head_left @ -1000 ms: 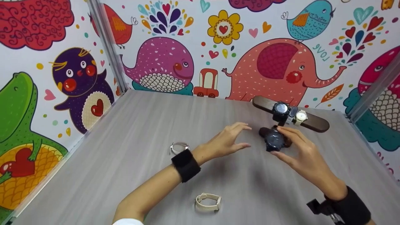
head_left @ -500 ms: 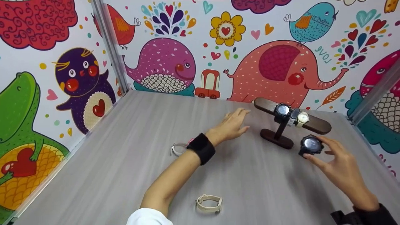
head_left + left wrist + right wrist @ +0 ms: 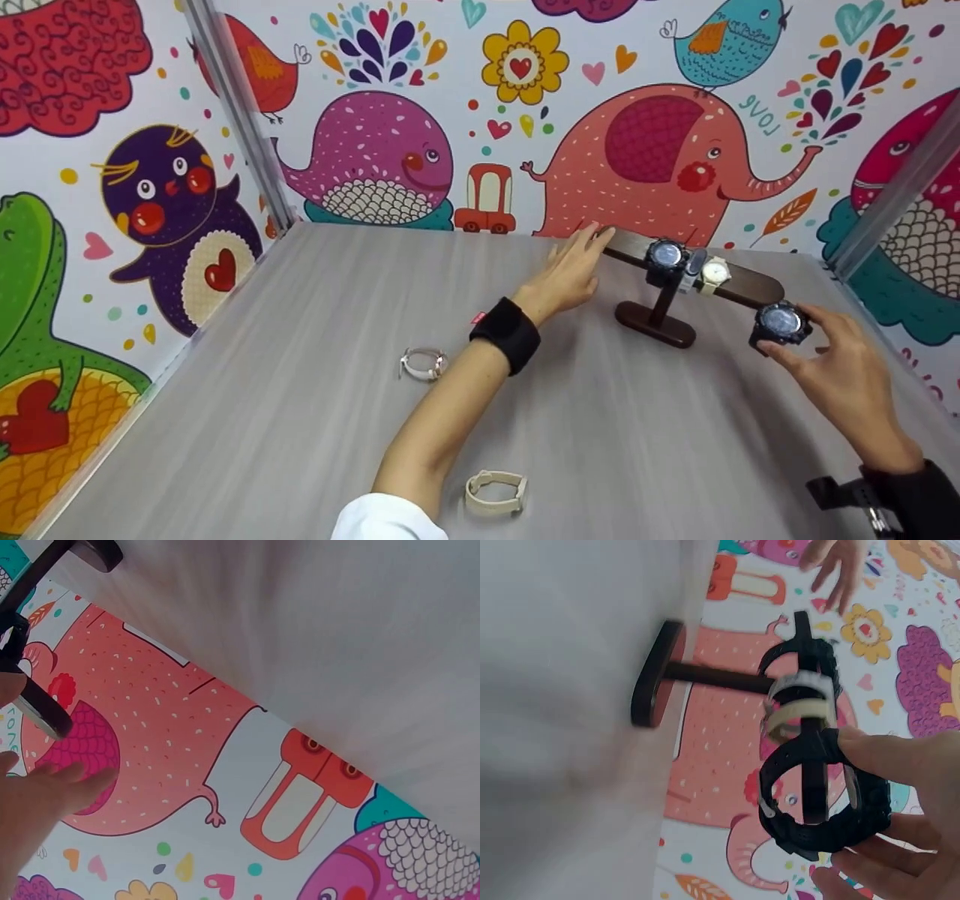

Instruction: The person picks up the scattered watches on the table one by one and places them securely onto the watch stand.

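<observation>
Black chunky watch (image 3: 781, 323) pinched in right hand (image 3: 847, 375), fingertips curled round its case and strap, held at the right end of dark wooden T-bar stand (image 3: 739, 283); in the right wrist view, strap loop (image 3: 821, 795) already threaded over the bar's tip. Right arm stretched forward from the lower right corner, black wrist strap at the cuff. Left hand (image 3: 570, 270) extended far forward, fingers straight and relaxed, gripping nothing, fingertips at the stand's left end; touching or just short, cannot tell. Already hanging on the bar: second black watch (image 3: 666, 256), slim grey band (image 3: 694, 264), cream watch (image 3: 714, 273), side by side near the post. On grey wood-grain table (image 3: 300, 420): pale pink watch (image 3: 424, 363) beside the left forearm, beige watch (image 3: 495, 491) near the elbow, both well apart from the stand. Behind, cartoon-animal wall (image 3: 660, 150).
</observation>
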Action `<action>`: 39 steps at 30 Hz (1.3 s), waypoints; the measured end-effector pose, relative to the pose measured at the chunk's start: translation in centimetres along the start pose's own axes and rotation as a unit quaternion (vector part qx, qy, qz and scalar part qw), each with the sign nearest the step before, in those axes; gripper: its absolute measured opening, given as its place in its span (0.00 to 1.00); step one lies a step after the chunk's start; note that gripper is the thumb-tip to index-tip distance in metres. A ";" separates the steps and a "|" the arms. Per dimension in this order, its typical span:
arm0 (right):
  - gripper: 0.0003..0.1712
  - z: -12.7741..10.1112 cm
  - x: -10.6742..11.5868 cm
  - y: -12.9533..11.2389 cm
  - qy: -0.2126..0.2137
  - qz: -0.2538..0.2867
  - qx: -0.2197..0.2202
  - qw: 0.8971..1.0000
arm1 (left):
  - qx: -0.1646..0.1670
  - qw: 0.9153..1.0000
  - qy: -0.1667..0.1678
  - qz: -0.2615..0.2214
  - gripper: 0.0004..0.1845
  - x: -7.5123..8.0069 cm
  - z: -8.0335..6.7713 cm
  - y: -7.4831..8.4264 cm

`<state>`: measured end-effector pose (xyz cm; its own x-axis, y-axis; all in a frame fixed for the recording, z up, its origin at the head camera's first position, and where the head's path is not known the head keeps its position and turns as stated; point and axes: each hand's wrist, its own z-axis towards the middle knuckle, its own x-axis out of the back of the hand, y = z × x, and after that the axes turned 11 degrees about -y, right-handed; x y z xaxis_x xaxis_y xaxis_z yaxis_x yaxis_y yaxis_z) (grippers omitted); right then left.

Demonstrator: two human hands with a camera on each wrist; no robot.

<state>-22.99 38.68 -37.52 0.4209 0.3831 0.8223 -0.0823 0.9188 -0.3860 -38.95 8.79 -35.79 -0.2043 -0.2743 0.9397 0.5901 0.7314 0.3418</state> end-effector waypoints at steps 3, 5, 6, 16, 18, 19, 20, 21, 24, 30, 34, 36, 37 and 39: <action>0.39 0.8 0.4 0.4 -0.007 -0.003 -0.002 1.000 | -0.002 1.000 0.001 0.006 0.41 0.2 0.3 0.0; 0.39 1.2 0.7 0.7 -0.013 0.006 -0.004 1.000 | -0.008 1.000 -0.006 0.008 0.41 0.1 0.4 -0.1; 0.39 1.4 0.8 0.9 -0.015 0.011 -0.003 1.000 | -0.011 1.000 -0.009 0.009 0.41 0.0 0.5 -0.2; 0.38 2.4 0.9 2.2 -0.051 0.054 0.024 0.997 | -0.031 0.999 -0.033 0.027 0.43 -1.0 0.9 -0.8; 0.38 2.6 0.9 2.2 -0.057 0.058 0.023 0.996 | -0.033 0.998 -0.035 0.030 0.44 -1.1 1.1 -0.7; 0.38 2.7 0.8 2.3 -0.059 0.059 0.023 0.996 | -0.034 0.998 -0.037 0.031 0.44 -1.1 1.2 -0.7; 0.38 2.7 0.8 2.3 -0.059 0.060 0.023 0.996 | -0.035 0.998 -0.039 0.034 0.44 -1.1 1.3 -0.6; 0.38 2.8 0.8 2.3 -0.060 0.062 0.024 0.996 | -0.035 0.998 -0.040 0.037 0.43 -1.2 1.3 -0.6; 0.38 3.1 0.8 2.3 -0.066 0.065 0.026 0.995 | -0.033 0.997 -0.044 0.049 0.43 -1.3 1.6 -0.5; 0.38 3.7 0.4 2.1 -0.083 0.072 0.028 0.994 | -0.036 0.996 -0.043 0.074 0.43 -1.3 1.8 -0.6; 0.37 4.0 0.1 2.1 -0.084 0.073 0.032 0.993 | -0.046 0.995 -0.047 0.081 0.43 -1.2 1.8 -0.7; 0.37 4.1 0.0 2.1 -0.081 0.072 0.035 0.993 | -0.049 0.994 -0.050 0.082 0.43 -1.2 1.8 -0.7; 0.37 4.2 0.0 2.1 -0.081 0.071 0.036 0.994 | -0.050 0.994 -0.051 0.082 0.43 -1.2 1.8 -0.7; 0.37 4.3 -0.2 2.1 -0.083 0.068 0.037 0.993 | -0.053 0.994 -0.053 0.079 0.43 -1.2 1.7 -0.7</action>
<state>-27.15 40.95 -36.69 0.2463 0.5096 0.8244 -0.1972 0.8592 -0.4721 -40.41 9.71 -37.15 -0.1802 -0.0902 0.9795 0.6990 0.6889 0.1920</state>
